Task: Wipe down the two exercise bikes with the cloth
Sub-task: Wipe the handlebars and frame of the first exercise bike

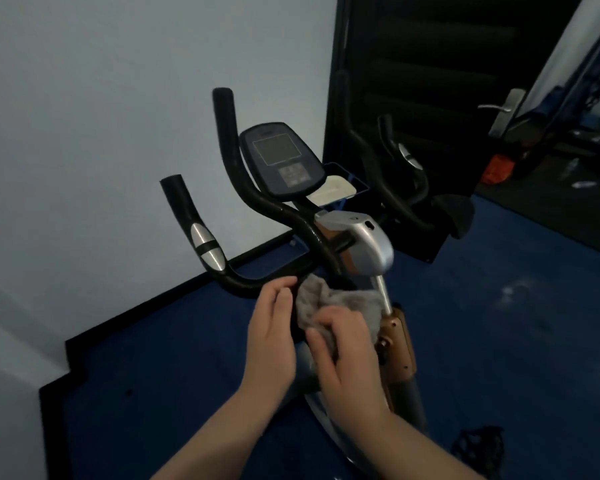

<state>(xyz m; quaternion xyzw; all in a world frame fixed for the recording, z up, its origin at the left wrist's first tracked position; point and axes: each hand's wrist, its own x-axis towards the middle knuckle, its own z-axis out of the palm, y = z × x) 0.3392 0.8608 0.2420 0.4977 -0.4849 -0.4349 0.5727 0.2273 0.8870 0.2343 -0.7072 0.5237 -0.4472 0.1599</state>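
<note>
I'm bunching the grey terry cloth (329, 303) against the black foam handlebar (257, 280) of the near silver-and-copper exercise bike (368, 244), just under the stem. My right hand (347, 355) is curling its fingers into the cloth; my left hand (272, 323) is lying half-open beside it, fingertips touching the bar (not gripping anything, as far as I can tell). The bar is running left and up from the cloth, so the left hand is nearer it. The second bike's black handlebar (400, 181) is standing well apart, beyond the dark-blue console (281, 157).

The console (282, 159) sits between the handlebars (257, 202), wall (84, 116) behind (door (430, 98) to the right).
</note>
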